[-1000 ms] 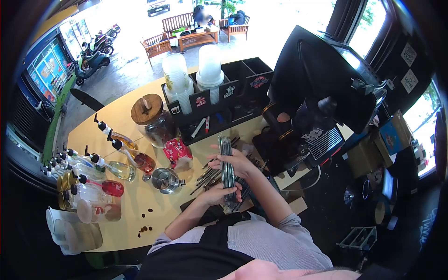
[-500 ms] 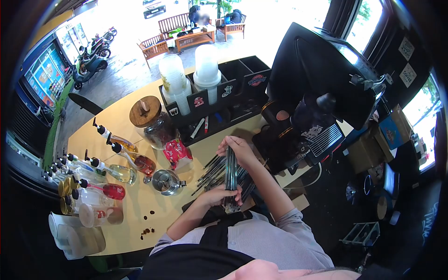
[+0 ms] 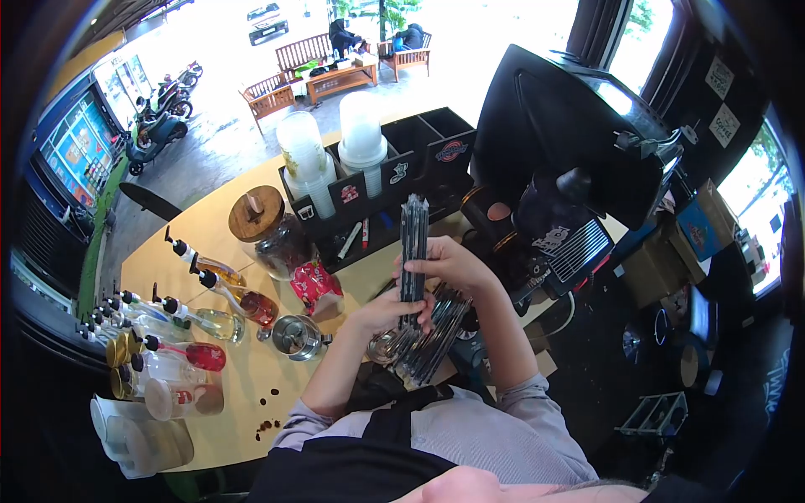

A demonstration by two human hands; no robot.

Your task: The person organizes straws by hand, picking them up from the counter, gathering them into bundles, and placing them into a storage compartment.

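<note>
A bundle of dark, plastic-wrapped drinking straws stands roughly upright between my hands. My left hand is closed around its lower part. Just above, my right hand grips the middle of the bundle from the right side. More wrapped straws lie in a loose heap below my hands, close to my body. To the left of my hands is a metal jug, with a red packet behind it.
Several pump bottles line the left of the wooden counter. A wooden-lidded jar stands near a black organizer holding stacked plastic cups. At right is a black coffee machine. Dark bits lie on the counter.
The straw bundle has risen and now reaches well above my hands. My right hand has moved from its top end down to its middle, and my left hand has shifted slightly upward.
</note>
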